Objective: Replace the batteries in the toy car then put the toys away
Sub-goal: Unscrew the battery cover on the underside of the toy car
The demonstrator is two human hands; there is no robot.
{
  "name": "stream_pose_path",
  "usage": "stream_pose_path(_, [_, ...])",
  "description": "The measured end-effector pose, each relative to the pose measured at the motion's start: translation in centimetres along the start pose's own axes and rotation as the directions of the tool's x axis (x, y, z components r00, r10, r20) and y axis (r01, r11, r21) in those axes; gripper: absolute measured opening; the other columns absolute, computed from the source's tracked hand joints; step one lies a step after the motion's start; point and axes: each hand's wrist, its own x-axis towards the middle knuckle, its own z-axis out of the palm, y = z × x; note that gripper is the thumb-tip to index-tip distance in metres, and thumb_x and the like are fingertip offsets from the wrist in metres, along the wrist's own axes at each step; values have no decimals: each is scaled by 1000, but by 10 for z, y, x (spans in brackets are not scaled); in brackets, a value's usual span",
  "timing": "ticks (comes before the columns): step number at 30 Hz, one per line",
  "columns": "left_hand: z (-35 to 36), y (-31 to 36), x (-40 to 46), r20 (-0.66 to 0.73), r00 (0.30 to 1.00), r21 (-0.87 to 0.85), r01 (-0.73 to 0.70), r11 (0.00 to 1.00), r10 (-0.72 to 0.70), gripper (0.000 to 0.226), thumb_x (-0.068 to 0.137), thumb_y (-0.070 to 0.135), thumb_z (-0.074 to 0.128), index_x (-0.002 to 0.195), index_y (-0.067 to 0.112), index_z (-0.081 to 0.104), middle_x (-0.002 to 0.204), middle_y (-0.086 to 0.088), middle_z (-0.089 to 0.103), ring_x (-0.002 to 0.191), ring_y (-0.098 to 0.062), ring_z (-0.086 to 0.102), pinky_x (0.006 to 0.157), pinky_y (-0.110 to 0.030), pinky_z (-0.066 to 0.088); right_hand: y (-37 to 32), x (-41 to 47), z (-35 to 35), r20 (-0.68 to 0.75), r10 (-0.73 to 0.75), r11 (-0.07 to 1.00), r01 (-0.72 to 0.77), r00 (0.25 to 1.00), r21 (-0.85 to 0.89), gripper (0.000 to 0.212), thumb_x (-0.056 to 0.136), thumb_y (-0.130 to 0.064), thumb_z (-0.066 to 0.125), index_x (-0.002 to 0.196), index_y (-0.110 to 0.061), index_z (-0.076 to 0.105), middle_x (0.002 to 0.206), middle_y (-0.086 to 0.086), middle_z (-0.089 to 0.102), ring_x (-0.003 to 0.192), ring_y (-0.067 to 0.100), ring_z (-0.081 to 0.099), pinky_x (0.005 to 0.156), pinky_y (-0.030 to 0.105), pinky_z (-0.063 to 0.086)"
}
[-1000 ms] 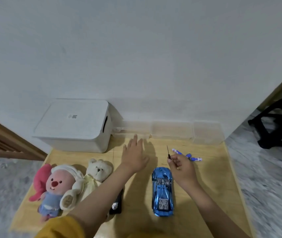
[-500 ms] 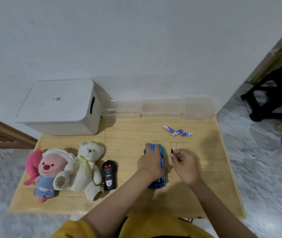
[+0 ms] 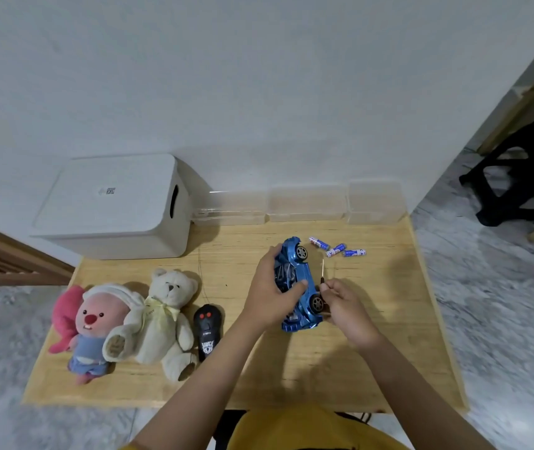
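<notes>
Fingers (image 3: 303, 283) of the left hand (image 3: 270, 295) curl round the blue toy car (image 3: 296, 280), tipped on its side just above the bench (image 3: 291, 368), wheels facing right. The right hand (image 3: 343, 303) pinches a thin screwdriver (image 3: 322, 271) beside the rear wheel. Three batteries (image 3: 337, 250) lie loose just beyond the car. Judging from this, the job is barely begun: the battery cover seems unopened, and the swap remains. The remote (image 3: 207, 331), bear (image 3: 165, 319) and pink plush (image 3: 93, 326) still await the closed white box (image 3: 113, 206).
</notes>
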Motion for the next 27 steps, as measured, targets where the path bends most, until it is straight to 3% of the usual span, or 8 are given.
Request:
stream_pose_path(3, [-2,5,-1,-7,999,-85,-42,995,42,72,83,19,71,142,26,31,137,10,46,119,-15,54,98,-37,50,-11,-2,6,78,91,974,-105,993,202,19,100,-25,45,95,-17,62,98,6,71,92,23,68,85,44,54])
stream_pose_path(7, [-7,5,0,13,997,-151,-78,985,81,67,90,12,62,145,25,25,137,20,38,106,20,50,81,-8,48,-22,-2,4,82,113,931,-134,990,340,18,99,-21,46,93,-13,61,97,10,70,88,27,66,78,45,55])
stream_pose_path(11, [-8,7,3,48,997,-197,-42,980,52,71,96,7,48,151,32,10,143,23,29,108,33,37,87,-3,43,-29,-1,9,117,197,844,-229,973,486,17,100,-20,43,93,-13,57,98,9,64,88,28,63,77,49,52])
stream_pose_path(14, [-7,9,4,72,995,-133,-65,989,75,62,99,6,38,148,37,15,137,36,26,112,36,27,88,7,29,-33,-2,15,98,154,779,-182,983,601,19,101,-18,40,94,-10,55,97,12,64,90,29,64,74,47,54])
stream_pose_path(17, [-9,11,4,84,992,-106,-83,991,92,55,100,7,35,146,35,27,137,35,28,117,33,25,90,9,23,-37,-2,18,2,93,807,-77,996,586,23,102,-19,39,101,-4,56,101,16,66,94,30,65,79,45,54])
stream_pose_path(20, [-11,14,2,93,991,-80,-94,992,101,53,100,19,40,145,44,26,129,42,35,108,10,50,83,5,35,-40,-1,19,-88,33,833,21,996,553,25,101,-19,41,90,-10,61,91,9,71,91,27,66,81,43,53])
stream_pose_path(23, [-13,16,2,65,993,-15,-100,995,101,54,96,42,46,142,52,19,109,43,49,77,-13,65,69,-8,48,-43,-2,22,-134,-37,838,104,990,535,29,101,-17,41,80,-16,61,79,0,72,84,22,66,79,41,52])
stream_pose_path(27, [-15,14,4,61,994,45,-96,994,93,59,96,39,46,142,53,13,93,30,55,75,-26,66,74,-31,54,-45,1,26,-206,-92,877,178,974,447,23,101,-18,41,87,-14,59,89,5,66,85,20,63,77,36,52])
